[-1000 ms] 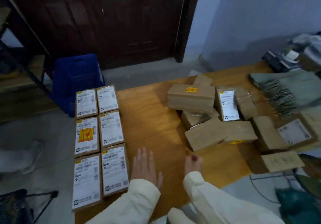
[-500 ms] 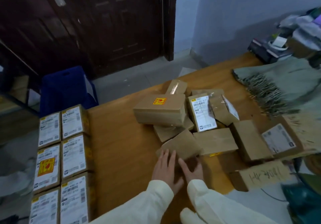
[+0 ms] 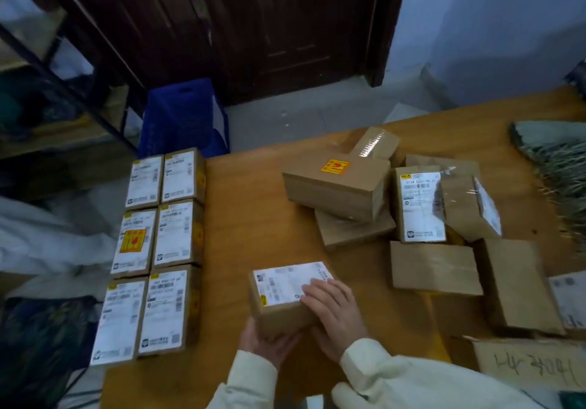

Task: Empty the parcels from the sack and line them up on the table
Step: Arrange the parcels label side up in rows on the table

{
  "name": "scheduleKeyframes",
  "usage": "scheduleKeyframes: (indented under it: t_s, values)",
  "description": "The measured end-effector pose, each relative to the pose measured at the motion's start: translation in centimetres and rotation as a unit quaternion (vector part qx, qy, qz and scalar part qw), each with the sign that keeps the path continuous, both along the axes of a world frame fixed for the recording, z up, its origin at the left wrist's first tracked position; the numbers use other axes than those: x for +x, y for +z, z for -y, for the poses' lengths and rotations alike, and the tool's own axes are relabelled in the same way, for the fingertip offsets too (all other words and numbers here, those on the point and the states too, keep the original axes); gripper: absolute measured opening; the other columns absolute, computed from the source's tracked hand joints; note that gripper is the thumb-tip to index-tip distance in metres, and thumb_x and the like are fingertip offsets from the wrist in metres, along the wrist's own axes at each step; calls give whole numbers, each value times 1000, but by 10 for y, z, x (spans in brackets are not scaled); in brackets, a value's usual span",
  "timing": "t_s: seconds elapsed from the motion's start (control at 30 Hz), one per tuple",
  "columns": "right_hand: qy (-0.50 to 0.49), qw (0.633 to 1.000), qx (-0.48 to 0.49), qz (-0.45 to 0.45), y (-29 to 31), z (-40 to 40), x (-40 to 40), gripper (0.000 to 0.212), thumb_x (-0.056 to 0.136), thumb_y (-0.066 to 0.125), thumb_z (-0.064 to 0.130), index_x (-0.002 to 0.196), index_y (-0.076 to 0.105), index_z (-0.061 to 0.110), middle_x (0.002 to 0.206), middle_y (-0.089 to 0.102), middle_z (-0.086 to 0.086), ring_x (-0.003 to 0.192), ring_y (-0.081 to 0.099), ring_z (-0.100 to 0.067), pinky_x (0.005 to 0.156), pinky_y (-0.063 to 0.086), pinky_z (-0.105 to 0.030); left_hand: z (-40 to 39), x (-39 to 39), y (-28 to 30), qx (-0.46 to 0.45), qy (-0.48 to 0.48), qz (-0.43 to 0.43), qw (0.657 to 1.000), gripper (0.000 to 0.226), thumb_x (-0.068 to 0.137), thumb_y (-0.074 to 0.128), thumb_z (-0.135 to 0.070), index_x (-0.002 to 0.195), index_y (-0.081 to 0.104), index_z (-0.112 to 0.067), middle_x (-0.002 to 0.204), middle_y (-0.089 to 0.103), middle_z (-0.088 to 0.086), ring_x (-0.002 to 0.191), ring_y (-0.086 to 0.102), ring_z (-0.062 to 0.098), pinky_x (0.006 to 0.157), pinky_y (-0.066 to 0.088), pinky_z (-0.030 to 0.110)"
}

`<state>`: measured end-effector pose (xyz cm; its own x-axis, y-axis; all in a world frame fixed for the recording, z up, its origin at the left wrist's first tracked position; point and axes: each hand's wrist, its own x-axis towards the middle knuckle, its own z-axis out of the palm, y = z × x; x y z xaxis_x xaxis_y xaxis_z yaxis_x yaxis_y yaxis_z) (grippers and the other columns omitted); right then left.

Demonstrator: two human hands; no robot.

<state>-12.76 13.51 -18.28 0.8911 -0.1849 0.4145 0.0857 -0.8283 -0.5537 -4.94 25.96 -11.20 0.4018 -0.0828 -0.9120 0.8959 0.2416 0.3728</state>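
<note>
- Held parcel [image 3: 287, 297]: small brown cardboard box, white shipping label facing up, at the near middle of the table [image 3: 253, 228], between both hands.
- Left hand [image 3: 268, 343]: cupped under and against the box's near lower edge, fingers curled along the cardboard.
- Right hand [image 3: 334, 315]: laid flat over the box's right end, fingers spread and covering the corner of the label.
- Whether the box rests on the table or is lifted just clear of it cannot be told; the underside is hidden.
- Lined-up parcels [image 3: 158, 250]: six boxes, two columns of three, labels up, sides touching, along the table's left edge; well apart from the held box.
- Loose pile [image 3: 396, 212]: unsorted boxes at the far right of the table, tilted and overlapping; the topmost carries a yellow-and-red sticker [image 3: 335, 166].
- Sack [image 3: 558, 161]: grey-green woven cloth with a frayed edge, far right.
- Blue crate [image 3: 184, 117]: on the floor beyond the table's far left corner.
</note>
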Motion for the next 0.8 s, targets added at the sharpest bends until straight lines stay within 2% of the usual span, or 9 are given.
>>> scheduleKeyframes:
  t_s: [0.03,0.1,0.2,0.27,0.37,0.47,0.57,0.63,0.8]
  values:
    - [34,998,-45,34,-1,1,1,47,73,60,15,118,49,19,129,48,3,123,46,-17,111,29,-38,-13,7,5,9,28,-40,999,55,97,19,-47,146,24,-23,137,46,10,119,45,36,93,39,51]
    - [78,987,-124,59,-4,2,4,59,63,76,13,114,48,21,129,47,3,124,45,-18,113,23,-38,-23,18,-8,157,-117,-22,980,56,95,20,-55,145,22,-31,153,29,-2,137,28,26,104,23,54]
    - [130,978,-163,10,-5,-4,6,73,53,85,16,114,46,25,133,43,1,130,39,-19,113,22,-40,-47,28,-16,81,-151,-5,985,38,96,45,-31,125,51,-8,116,61,18,98,58,35,62,54,42]
    - [97,987,-128,-21,-7,-10,9,69,59,80,13,117,45,28,138,38,-2,137,31,-19,114,23,-42,-50,29,-15,69,-139,39,987,11,90,56,-7,100,56,-6,89,64,16,77,60,33,39,54,35]
    - [-91,985,77,-127,9,-15,21,83,64,68,-4,128,37,39,148,25,5,140,28,-22,113,31,-40,-47,35,-21,59,-133,98,984,16,83,63,-4,95,57,-11,91,66,14,80,63,30,44,57,34]
    - [-134,908,345,-195,28,-10,32,80,78,55,-8,131,26,45,149,18,15,139,26,-10,114,31,-37,-49,47,-15,61,-176,130,974,23,81,65,0,95,59,-18,99,64,16,81,64,26,49,57,29]
    - [-40,857,443,-260,51,9,48,72,81,62,13,134,29,49,145,34,14,134,33,-6,110,36,-36,-56,72,-3,92,-391,237,885,39,77,68,1,95,59,-32,109,64,10,88,66,21,64,59,28]
    - [44,850,380,-361,62,21,69,79,75,73,31,135,27,53,138,42,18,126,42,-1,107,39,-32,-54,101,6,78,-494,262,825,47,74,71,0,102,57,-34,115,61,7,100,63,22,76,57,30]
    - [37,821,325,-469,63,4,125,76,72,75,44,134,31,42,113,58,12,94,62,-4,72,55,-23,-11,164,3,132,-560,333,747,63,72,75,-7,127,51,-26,127,54,5,115,54,20,93,50,31]
